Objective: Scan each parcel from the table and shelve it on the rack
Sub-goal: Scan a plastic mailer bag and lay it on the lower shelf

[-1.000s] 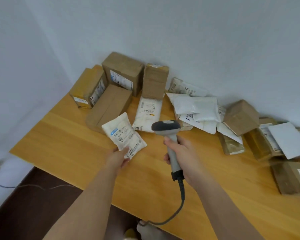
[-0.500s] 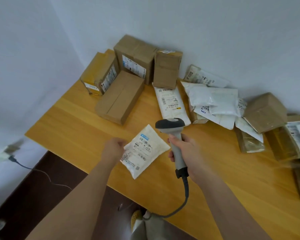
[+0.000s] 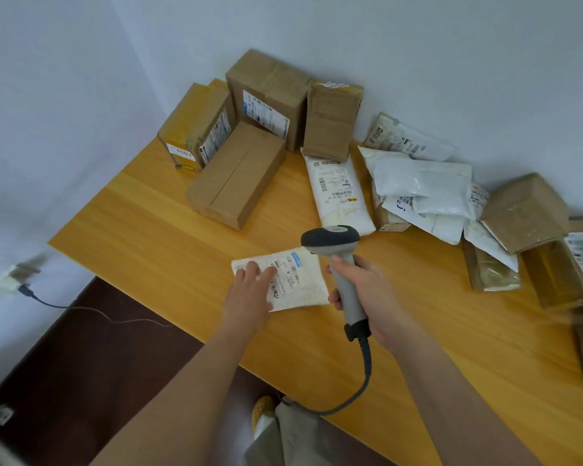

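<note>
A small white padded parcel (image 3: 300,280) lies flat on the wooden table (image 3: 148,230), label side up. My left hand (image 3: 249,290) rests on its left part with fingers spread out straight. My right hand (image 3: 364,297) grips the handle of a grey barcode scanner (image 3: 337,257). The scanner's dark head hangs just above the parcel's far right corner. Its cable (image 3: 364,371) curls down off the table's front edge.
Brown cardboard boxes (image 3: 239,173) stand at the table's far left corner. White mailer bags (image 3: 421,186) and more brown parcels (image 3: 522,213) lie along the wall to the right. A wall plug and cord (image 3: 24,287) hang at the left over dark floor.
The white parcel went from held up in my left hand to lying flat on the table. My left hand now presses on it. The scanner has stayed above it.
</note>
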The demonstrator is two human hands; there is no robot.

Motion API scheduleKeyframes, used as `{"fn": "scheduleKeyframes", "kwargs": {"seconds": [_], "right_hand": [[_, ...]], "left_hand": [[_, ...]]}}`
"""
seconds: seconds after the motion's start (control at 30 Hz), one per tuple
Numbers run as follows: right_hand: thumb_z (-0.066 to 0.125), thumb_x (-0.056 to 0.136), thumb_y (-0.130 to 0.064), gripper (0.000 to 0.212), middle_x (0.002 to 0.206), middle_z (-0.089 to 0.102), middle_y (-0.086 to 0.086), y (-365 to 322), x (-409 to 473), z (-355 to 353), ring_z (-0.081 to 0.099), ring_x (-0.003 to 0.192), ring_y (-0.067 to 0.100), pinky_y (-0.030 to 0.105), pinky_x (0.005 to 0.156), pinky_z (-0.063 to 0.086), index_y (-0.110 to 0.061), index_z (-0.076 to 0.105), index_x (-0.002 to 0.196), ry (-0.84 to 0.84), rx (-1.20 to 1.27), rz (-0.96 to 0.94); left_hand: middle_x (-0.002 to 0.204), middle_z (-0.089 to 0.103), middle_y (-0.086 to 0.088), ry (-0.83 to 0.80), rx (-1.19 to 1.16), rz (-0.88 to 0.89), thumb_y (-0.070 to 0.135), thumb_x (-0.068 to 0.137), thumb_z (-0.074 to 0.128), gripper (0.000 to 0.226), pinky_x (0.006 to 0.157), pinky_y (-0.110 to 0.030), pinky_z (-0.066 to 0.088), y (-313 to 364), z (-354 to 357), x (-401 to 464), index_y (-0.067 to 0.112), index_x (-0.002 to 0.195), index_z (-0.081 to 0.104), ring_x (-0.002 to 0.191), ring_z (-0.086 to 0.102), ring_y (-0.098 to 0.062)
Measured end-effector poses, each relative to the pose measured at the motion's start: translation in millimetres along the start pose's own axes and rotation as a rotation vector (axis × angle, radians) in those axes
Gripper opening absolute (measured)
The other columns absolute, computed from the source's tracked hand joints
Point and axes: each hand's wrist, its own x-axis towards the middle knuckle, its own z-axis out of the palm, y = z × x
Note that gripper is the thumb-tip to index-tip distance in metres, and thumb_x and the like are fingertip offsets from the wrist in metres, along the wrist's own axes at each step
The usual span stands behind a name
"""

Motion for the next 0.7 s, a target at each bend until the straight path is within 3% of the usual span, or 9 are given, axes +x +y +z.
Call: {"fn": "scheduleKeyframes", "kwargs": {"seconds": [0.13,0.2,0.33,0.5,0.57,0.7], "right_hand": [[0.057,0.098,-0.032,0.021,0.106,0.064,0.013,1,4,-1,0.057,0.057,0.015,0.032,0.059,0.048,-0.013,0.063,0.106,-0.011,0.032,0.017],[0.057,0.098,-0.030,0.019,0.104,0.064,0.013,1,5,-1,0.057,0.057,0.016,0.032,0.059,0.048,-0.013,0.063,0.105,-0.008,0.033,0.017],[0.058,0.098,-0.028,0.019,0.098,0.062,0.011,1,5,0,0.057,0.057,0.017,0.032,0.059,0.047,-0.010,0.063,0.104,-0.020,0.028,0.012],[0.059,0.098,-0.030,0.019,0.102,0.064,0.013,2,5,1,0.058,0.059,0.017,0.033,0.062,0.050,-0.013,0.063,0.106,-0.009,0.016,0.041],[0.059,0.097,-0.030,0.019,0.098,0.063,0.012,3,4,2,0.058,0.059,0.017,0.033,0.061,0.050,-0.014,0.063,0.107,-0.007,0.019,0.054],[0.060,0.097,-0.029,0.018,0.095,0.061,0.011,4,-1,1,0.058,0.058,0.016,0.032,0.060,0.049,-0.013,0.063,0.105,-0.002,0.018,0.044]], "left_hand": [[0.153,0.023,0.003,0.024,0.097,0.120,0.003,0.090,0.054,0.073,0.105,-0.037,0.035,-7,-1,0,0.034,0.150,0.027,0.134,0.028,-0.022],[0.148,0.026,0.001,0.007,0.039,0.087,0.009,0.092,0.058,0.069,0.100,-0.035,0.042,-8,-1,0,0.032,0.149,0.028,0.127,0.035,-0.021],[0.124,0.046,0.004,-0.002,-0.394,-0.025,0.036,0.089,0.068,0.050,0.081,-0.035,0.053,-6,-2,-5,0.021,0.133,0.050,0.103,0.055,-0.016],[0.114,0.049,0.005,0.134,-0.206,0.075,0.040,0.090,0.065,0.034,0.074,-0.025,0.049,-10,6,-20,0.017,0.116,0.065,0.095,0.053,-0.012],[0.123,0.047,0.005,0.141,-0.147,0.116,0.040,0.093,0.061,0.038,0.080,-0.024,0.049,-6,7,-23,0.019,0.124,0.061,0.101,0.052,-0.011],[0.153,0.032,0.007,0.059,-0.087,0.190,0.038,0.099,0.049,0.046,0.103,-0.030,0.040,6,8,-18,0.025,0.143,0.043,0.132,0.038,-0.014]]}}
